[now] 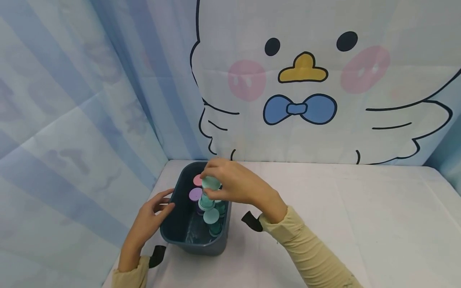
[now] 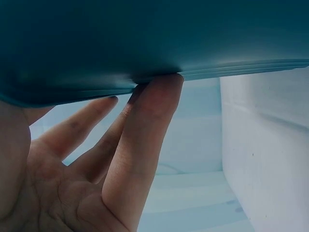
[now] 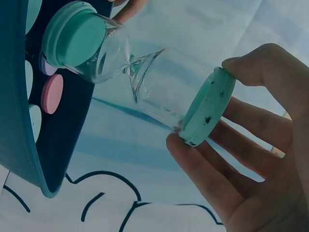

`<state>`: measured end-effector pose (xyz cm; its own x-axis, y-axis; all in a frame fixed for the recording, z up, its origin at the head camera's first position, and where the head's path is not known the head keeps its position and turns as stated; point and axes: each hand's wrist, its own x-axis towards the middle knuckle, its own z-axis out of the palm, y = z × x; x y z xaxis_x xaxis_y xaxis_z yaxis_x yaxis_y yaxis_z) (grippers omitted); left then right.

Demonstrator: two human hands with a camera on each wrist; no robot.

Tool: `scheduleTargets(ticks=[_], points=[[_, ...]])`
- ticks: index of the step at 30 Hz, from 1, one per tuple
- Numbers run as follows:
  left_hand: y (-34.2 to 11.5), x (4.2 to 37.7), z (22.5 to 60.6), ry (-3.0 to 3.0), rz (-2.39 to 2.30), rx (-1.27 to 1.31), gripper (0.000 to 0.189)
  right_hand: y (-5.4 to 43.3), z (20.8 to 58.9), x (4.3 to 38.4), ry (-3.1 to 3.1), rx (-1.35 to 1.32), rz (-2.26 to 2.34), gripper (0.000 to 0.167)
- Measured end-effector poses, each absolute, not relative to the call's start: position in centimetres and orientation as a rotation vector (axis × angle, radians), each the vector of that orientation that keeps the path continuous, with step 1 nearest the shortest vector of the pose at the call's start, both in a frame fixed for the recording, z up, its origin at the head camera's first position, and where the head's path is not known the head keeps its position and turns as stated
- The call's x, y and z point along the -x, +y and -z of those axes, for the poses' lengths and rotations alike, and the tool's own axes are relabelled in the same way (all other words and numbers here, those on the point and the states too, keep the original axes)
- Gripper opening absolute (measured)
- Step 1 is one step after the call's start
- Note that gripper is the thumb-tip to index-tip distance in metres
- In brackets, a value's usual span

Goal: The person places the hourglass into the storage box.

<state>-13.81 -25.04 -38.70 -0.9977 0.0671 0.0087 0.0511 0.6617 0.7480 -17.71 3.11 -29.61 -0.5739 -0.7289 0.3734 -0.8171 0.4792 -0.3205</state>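
Note:
My right hand (image 1: pixel 234 182) pinches the green end cap of a clear sand timer (image 3: pixel 210 106) between thumb and fingertips. The timer hangs over the dark blue bin (image 1: pixel 207 250), its lower cap overlapping the bin's inside in the head view; green sand (image 3: pixel 82 41) lies in its far bulb. Inside the bin stand several more timers, with a pink cap (image 1: pixel 197 180), a purple cap (image 1: pixel 195 194) and teal caps (image 1: pixel 211 216). My left hand (image 1: pixel 151 216) is at the bin's left rim, its extended fingers (image 2: pixel 145 140) touching the outer wall.
The bin stands on a white-covered table (image 1: pixel 324 224), toward its left end. Behind it hangs a curtain (image 1: pixel 302 136) with a cartoon bird, and a blue and white curtain (image 1: pixel 72 160) closes the left side.

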Motion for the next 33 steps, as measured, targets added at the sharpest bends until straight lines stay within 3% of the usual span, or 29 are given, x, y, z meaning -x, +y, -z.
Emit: scheduleTargets(ticks=[33], points=[[-25.6,14.1,39.4,2.808,-1.344,-0.157,0.053,-1.2,30.9,18.8,-2.649,-1.479,-0.653,0.030]])
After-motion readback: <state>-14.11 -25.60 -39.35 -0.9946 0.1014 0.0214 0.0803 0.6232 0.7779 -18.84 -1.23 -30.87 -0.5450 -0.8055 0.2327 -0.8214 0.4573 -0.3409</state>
